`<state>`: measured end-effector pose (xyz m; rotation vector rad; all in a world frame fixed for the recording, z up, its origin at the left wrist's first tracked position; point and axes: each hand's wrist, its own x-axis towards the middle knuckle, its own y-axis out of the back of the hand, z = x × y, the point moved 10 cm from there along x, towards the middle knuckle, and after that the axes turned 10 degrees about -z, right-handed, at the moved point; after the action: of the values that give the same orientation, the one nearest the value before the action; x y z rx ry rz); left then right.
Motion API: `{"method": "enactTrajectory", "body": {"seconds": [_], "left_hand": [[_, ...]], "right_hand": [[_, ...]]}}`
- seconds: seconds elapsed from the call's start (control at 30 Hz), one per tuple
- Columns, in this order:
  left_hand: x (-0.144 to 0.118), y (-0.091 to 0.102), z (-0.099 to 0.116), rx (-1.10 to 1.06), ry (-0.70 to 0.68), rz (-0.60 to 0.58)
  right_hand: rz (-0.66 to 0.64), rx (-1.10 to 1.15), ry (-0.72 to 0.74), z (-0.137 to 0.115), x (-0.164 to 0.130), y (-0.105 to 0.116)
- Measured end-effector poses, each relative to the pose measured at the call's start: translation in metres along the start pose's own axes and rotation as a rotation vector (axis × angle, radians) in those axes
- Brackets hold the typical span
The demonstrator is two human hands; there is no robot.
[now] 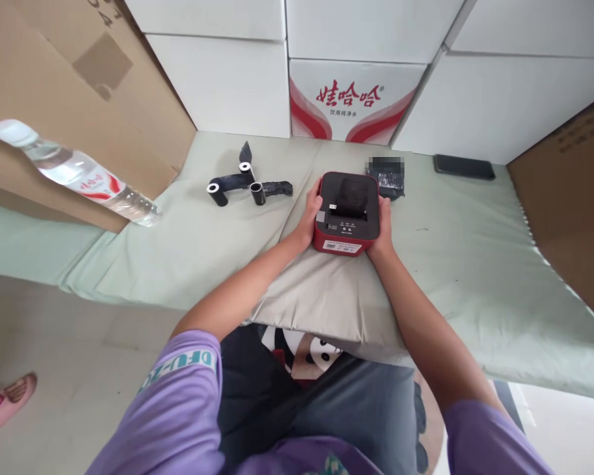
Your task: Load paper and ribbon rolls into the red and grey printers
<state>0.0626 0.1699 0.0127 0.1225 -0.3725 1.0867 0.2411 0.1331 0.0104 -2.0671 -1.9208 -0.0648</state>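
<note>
A small receipt printer (pixel 347 214) with red sides and a black top stands on the cloth-covered surface in front of me. My left hand (pixel 311 214) grips its left side and my right hand (pixel 382 227) its right side, so both are closed around it. The printer's lid is down, and a white label is stuck on the near face. Several small black rolls (pixel 218 194), two with white ends, lie to the left with crumpled black strips. Just beyond my right hand is a dark wrapped packet (pixel 389 178), partly blurred.
White boxes (pixel 218 86) are stacked along the back. A clear water bottle (pixel 86 175) leans at the left by a large cardboard box (pixel 143 99). A black phone (pixel 464 167) lies at the back right near another cardboard box (pixel 569 198). Someone's pink slipper (pixel 4 406) shows on the floor.
</note>
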Motion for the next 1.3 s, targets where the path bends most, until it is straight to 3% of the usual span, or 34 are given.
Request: {"method": "enactTrajectory", "body": {"seconds": [0.23,0.57,0.8,1.1,1.3], "left_hand": [[-0.013,-0.005,0.019,0.071,0.042,-0.107],[-0.005,0.010,0.011,0.058,0.057,-0.144],[-0.006,0.011,0.017,0.084,-0.030,-0.147],[-0.004,0.010,0.019,0.162,0.033,-0.118],[-0.006,0.002,0.022,0.080,-0.006,-0.159]], "right_hand": [[0.038,-0.264,0.032,-0.007,-0.002,0.014],[0.069,-0.442,0.071,-0.016,-0.001,0.013],[0.073,-0.506,0.091,-0.021,-0.001,0.012],[0.063,-0.497,0.117,-0.013,0.003,0.017],[0.053,-0.439,0.080,-0.007,0.003,0.021]]}}
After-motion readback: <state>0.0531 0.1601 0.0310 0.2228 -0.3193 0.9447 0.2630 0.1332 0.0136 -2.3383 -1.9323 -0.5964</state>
